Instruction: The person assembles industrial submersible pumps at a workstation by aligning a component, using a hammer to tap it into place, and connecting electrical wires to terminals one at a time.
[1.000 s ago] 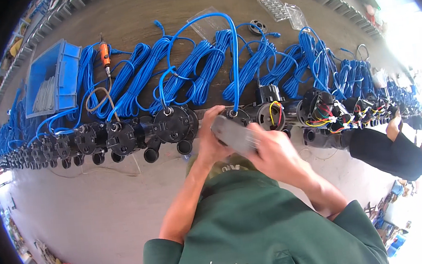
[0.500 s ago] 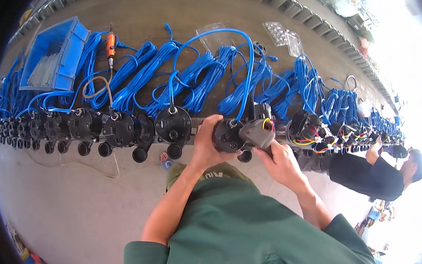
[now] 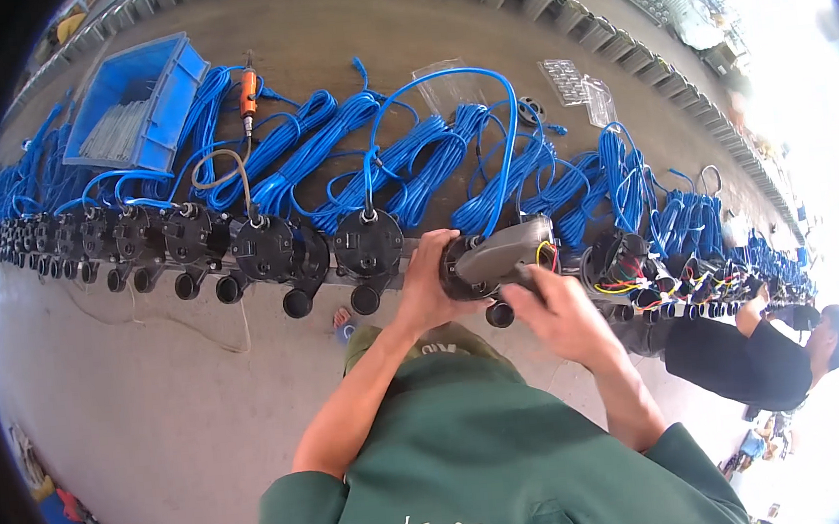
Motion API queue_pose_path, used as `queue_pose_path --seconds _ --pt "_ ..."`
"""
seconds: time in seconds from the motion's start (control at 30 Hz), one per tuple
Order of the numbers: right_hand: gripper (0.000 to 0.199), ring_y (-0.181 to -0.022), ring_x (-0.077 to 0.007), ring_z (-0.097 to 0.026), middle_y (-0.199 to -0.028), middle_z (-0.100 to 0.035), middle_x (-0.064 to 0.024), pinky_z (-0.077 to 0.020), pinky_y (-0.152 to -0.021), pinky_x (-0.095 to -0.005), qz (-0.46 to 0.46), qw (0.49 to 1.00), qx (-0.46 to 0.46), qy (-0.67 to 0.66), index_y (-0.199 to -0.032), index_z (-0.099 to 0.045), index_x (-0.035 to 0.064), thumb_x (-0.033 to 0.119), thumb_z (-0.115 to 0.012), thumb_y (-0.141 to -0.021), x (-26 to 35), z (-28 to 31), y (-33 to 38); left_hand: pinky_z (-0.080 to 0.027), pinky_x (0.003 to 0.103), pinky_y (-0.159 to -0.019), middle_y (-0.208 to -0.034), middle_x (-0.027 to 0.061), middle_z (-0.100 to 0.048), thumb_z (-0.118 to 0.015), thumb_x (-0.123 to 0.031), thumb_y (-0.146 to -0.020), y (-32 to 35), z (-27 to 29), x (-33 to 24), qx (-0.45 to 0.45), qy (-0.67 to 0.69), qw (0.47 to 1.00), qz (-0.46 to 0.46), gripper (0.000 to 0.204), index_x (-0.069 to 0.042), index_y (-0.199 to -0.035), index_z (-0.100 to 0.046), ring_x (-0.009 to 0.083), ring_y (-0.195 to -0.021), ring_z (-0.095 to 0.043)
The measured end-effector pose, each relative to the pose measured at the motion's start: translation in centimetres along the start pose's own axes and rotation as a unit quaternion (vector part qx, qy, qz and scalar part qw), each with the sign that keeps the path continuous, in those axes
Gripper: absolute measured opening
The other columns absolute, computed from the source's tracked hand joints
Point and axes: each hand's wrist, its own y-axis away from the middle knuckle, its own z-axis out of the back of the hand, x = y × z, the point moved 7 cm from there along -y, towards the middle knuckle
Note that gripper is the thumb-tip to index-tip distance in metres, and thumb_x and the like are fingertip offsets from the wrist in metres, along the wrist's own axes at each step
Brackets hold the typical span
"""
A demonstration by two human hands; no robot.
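Brown table (image 3: 340,39) stretches across the frame's upper half, crowded with blue cable coils (image 3: 401,164); bare floor (image 3: 133,407) opens at lower left. At centre, left hand (image 3: 429,286) grips the black pump (image 3: 494,255); right hand (image 3: 558,310) pinches its underside.

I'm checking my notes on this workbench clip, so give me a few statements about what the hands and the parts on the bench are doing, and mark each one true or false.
1. Both hands grip one dark pump unit at the bench edge. True: the left hand holds its round end and the right hand holds its underside.
2. The blue bin sits at the far right of the bench. False: it is at the far left.
3. Coils of blue cable lie behind the row of black pump units. True.
4. The orange tool is in the right hand. False: it lies on the bench beside the blue bin.
5. Nobody else is in view. False: a person in a dark top works at the right.
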Motion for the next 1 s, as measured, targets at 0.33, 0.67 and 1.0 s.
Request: queue_pose_path --seconds 0.33,0.67,1.0 --pt "0.028 -0.073 -0.0463 -0.065 -0.077 -0.068 -0.0247 -0.0495 -0.064 -0.049 0.022 0.989 -0.083 0.117 -0.109 -0.06 -0.0004 0.026 -0.066 -0.1 -4.9 0.3 1.0 -0.052 0.042 -0.097 -0.127 0.0128 -0.056 -0.101 -0.027 -0.047 -0.6 0.0 -1.5 0.001 0.025 0.999 -0.027 0.1 -0.007 -0.133 -0.052 0.0343 -0.115 -0.061" --pt "0.031 -0.069 -0.0489 -0.063 -0.07 -0.062 -0.0272 -0.0473 -0.062 -0.0531 0.1 0.994 -0.041 -0.01 -0.1 -0.057 -0.0039 0.025 -0.067 -0.097 -0.6 -2.7 -0.8 -0.052 0.043 -0.097 -0.127 0.0163 -0.057 -0.097 -0.02 -0.048 -0.4 -1.7 0.7 0.009 0.046 0.998 -0.032 0.098 -0.002 -0.134 -0.053 0.0353 -0.115 -0.06" --pt "0.031 -0.067 -0.0097 -0.05 -0.075 -0.056 0.0048 -0.0412 -0.057 -0.0312 -0.035 0.93 -0.051 -0.364 -0.103 -0.066 0.0033 0.034 -0.06 -0.106 -8.0 2.5 6.2 -0.043 0.041 -0.11 -0.147 0.0177 -0.045 -0.093 -0.012 -0.071 8.5 -2.1 5.4 0.032 -0.068 0.975 0.209 0.105 0.002 -0.152 -0.029 0.0306 -0.132 -0.05"
